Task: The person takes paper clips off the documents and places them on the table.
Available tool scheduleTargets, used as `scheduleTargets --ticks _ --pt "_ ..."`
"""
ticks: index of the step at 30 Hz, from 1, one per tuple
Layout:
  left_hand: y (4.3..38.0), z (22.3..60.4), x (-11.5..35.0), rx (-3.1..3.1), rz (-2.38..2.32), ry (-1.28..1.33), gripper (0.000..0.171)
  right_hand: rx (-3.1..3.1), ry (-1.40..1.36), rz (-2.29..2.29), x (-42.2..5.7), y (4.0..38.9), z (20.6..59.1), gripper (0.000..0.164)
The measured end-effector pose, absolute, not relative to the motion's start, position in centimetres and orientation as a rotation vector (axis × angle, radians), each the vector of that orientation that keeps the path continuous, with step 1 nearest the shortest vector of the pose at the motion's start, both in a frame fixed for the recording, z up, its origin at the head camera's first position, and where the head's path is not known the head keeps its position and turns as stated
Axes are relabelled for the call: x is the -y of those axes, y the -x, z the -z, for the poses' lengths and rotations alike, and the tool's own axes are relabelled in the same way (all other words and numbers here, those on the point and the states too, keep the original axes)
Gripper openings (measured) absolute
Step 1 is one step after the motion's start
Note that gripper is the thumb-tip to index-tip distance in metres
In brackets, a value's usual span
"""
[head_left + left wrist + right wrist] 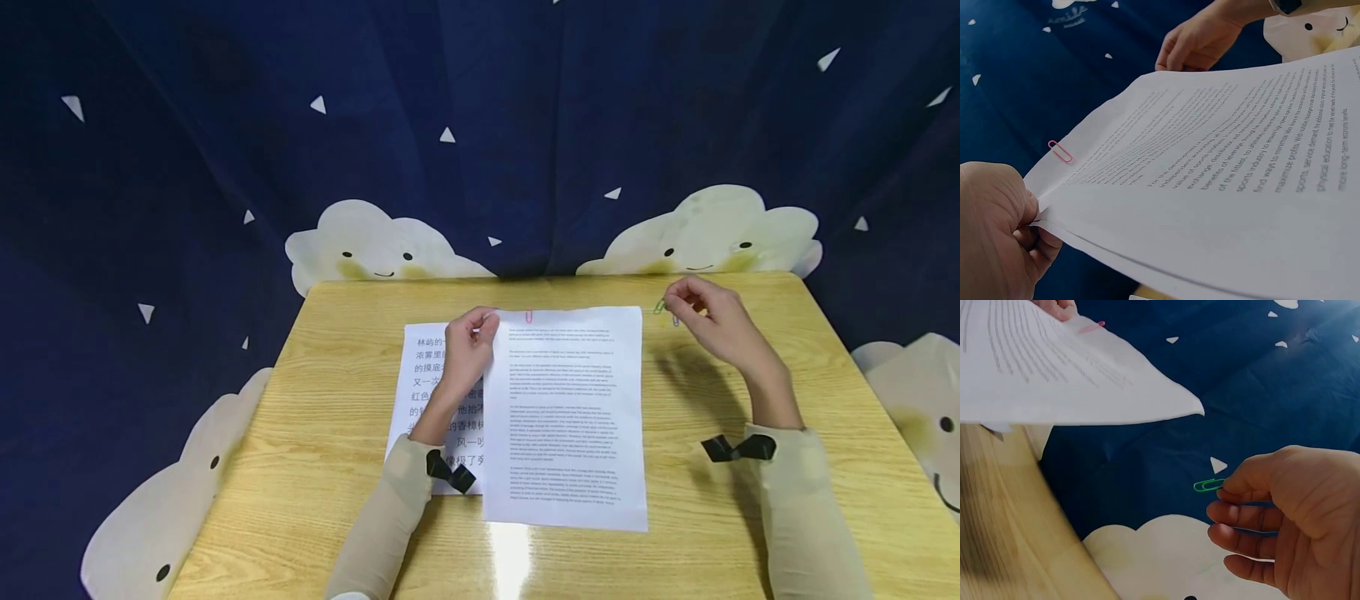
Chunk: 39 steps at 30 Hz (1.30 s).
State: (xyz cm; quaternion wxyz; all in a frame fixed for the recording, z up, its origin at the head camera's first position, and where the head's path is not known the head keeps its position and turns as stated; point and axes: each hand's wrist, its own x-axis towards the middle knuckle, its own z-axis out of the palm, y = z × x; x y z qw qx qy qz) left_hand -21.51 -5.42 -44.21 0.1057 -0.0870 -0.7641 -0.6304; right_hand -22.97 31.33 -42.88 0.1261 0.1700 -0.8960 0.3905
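Note:
Between thumb and fingers my left hand (467,346) pinches the top left corner of some printed sheets (566,417), lifted off the table at the top. More than one layer shows along their edge in the left wrist view. A pink paper clip (1060,152) sits on the top edge, a little right of that hand. To the right of the sheets, my right hand (708,312) holds a green paper clip (1210,485) by one end, apart from the paper's top right corner. Its other fingers are loosely bent in the right wrist view.
Another sheet (420,367) with large Chinese characters lies on the wooden table (345,533), partly under my left arm and the printed sheets. A bluish paper clip (676,320) shows just below my right fingertips. A dark blue curtain (525,125) with clouds hangs behind the table.

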Motion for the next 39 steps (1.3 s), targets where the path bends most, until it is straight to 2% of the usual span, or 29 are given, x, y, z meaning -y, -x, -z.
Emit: scheduleTargets --ticks 24,39 --pt "21.6 44.1 5.6 2.244 1.843 0.25 0.018 2.771 -0.375 -1.106 -33.4 24.8 45.9 0.022" --pt "21.6 44.4 5.7 2.242 1.851 0.264 0.017 2.954 -0.441 -0.984 -34.5 25.9 48.9 0.023"
